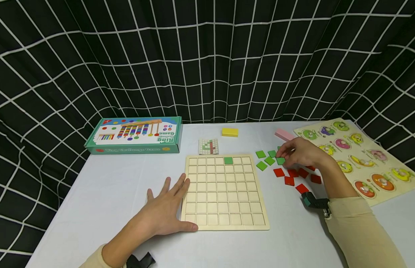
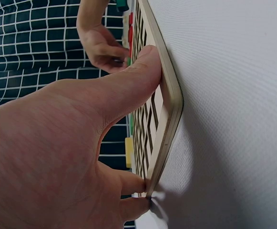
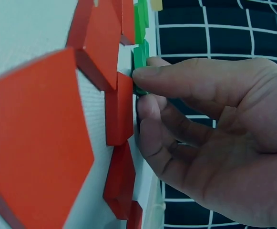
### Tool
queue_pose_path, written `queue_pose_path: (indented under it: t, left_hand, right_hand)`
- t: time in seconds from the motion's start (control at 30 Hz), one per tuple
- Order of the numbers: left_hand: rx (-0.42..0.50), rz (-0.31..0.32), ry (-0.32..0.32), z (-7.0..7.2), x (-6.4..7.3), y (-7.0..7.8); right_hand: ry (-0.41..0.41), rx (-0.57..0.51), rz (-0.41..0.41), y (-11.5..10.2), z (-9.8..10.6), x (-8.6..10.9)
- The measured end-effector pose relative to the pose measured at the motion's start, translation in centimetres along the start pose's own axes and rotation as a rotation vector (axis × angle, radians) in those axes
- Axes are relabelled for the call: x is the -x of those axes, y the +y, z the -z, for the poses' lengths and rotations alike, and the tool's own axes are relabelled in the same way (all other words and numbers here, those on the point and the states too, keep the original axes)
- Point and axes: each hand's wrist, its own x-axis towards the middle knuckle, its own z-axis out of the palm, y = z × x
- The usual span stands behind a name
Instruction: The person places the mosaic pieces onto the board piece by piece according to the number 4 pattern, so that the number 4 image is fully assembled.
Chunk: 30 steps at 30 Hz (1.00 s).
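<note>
Left hand [image 1: 165, 214] is in the lower middle of the head view, back of it facing up, fingers spread pretty wide, thumb poking right. Left forearm [image 1: 122, 238] comes in from the bottom edge. Right hand [image 1: 303, 152] is right of centre, fingers bent, thumb close by, can't tell if they're gripping. Right forearm [image 1: 341, 182] slants up from lower right.
</note>
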Motion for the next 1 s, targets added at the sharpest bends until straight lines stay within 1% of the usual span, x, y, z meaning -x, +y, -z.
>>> queue_pose_path:
  t: [0.23, 0.43, 0.57, 0.8, 1.0]
  left_hand:
    - [0.009, 0.007, -0.003, -0.1, 0.0, 0.0]
    - [0.001, 0.001, 0.004, -0.1, 0.0, -0.1]
    - [0.003, 0.001, 0.002, -0.1, 0.0, -0.1]
    - [0.005, 0.007, -0.003, -0.1, 0.1, 0.0]
    - [0.006, 0.008, -0.001, -0.1, 0.1, 0.0]
  right_hand:
    - [0.019, 0.019, -0.006, -0.5, 0.4, 0.3]
    - [0.039, -0.008, 0.006, -1.6, 0.2, 0.5]
    - [0.049, -0.027, 0.021, -2.4, -0.2, 0.6]
    - [0.026, -0.051, 0.042, -4.0, -1.2, 0.6]
    - [0.029, -0.069, 0.061, -5.3, -2.1, 0.5]
